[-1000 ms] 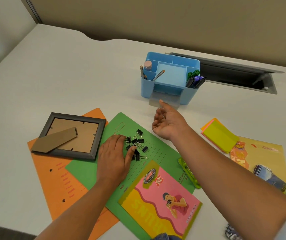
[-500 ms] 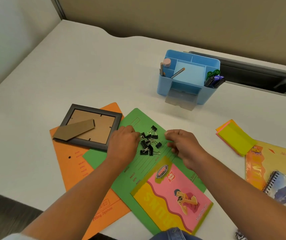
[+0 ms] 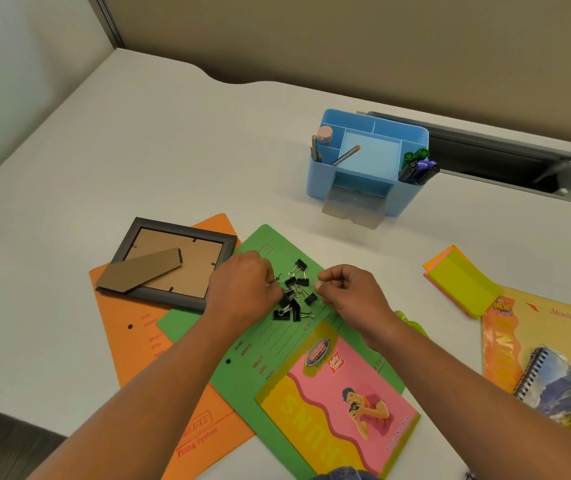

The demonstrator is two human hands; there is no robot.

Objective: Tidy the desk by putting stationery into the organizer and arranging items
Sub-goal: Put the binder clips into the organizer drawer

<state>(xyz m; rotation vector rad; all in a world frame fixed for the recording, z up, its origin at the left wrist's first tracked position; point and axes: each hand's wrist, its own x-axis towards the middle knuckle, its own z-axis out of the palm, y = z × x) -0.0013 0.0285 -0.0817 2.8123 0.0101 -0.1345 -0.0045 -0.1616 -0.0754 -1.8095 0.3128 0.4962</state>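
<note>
On the green folder, my right hand has come back from the organizer to the clips, so gathering can start. My left hand curls round some. Whether the right's curled fingers pinch one, I cannot tell. The drawer stands open, seemingly empty. Pens fill the right pocket.

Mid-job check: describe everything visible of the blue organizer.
The blue organizer is a light-blue plastic box standing upright on the white desk, just in front of the cable hatch. Its top is split into compartments: pencils on the left, one pencil leaning in the middle tray, green and purple markers on the right. A translucent drawer stands pulled out at its front base.
</note>
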